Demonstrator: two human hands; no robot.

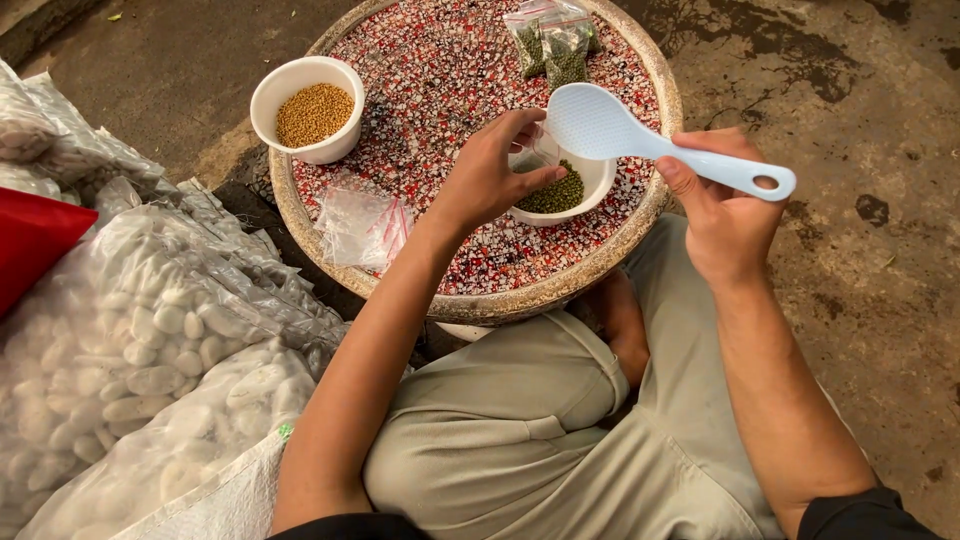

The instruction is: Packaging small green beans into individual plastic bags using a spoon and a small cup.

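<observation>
My right hand (722,205) grips the handle of a pale blue plastic scoop (620,132), whose head hovers over a white bowl (590,190) of small green beans (555,193). My left hand (492,168) reaches into that bowl, with its fingers resting on the rim and the beans. It seems to pinch a small clear bag, mostly hidden behind the fingers. The bowl stands on a round tray (420,90) with a red and white speckled surface and a pale rim.
A second white bowl (308,108) with yellow-brown seeds sits at the tray's left. Two filled small bags of green beans (552,45) lie at the tray's far side, empty clear bags (360,225) near its front left. Large sacks of white pebbles (130,330) lie at my left.
</observation>
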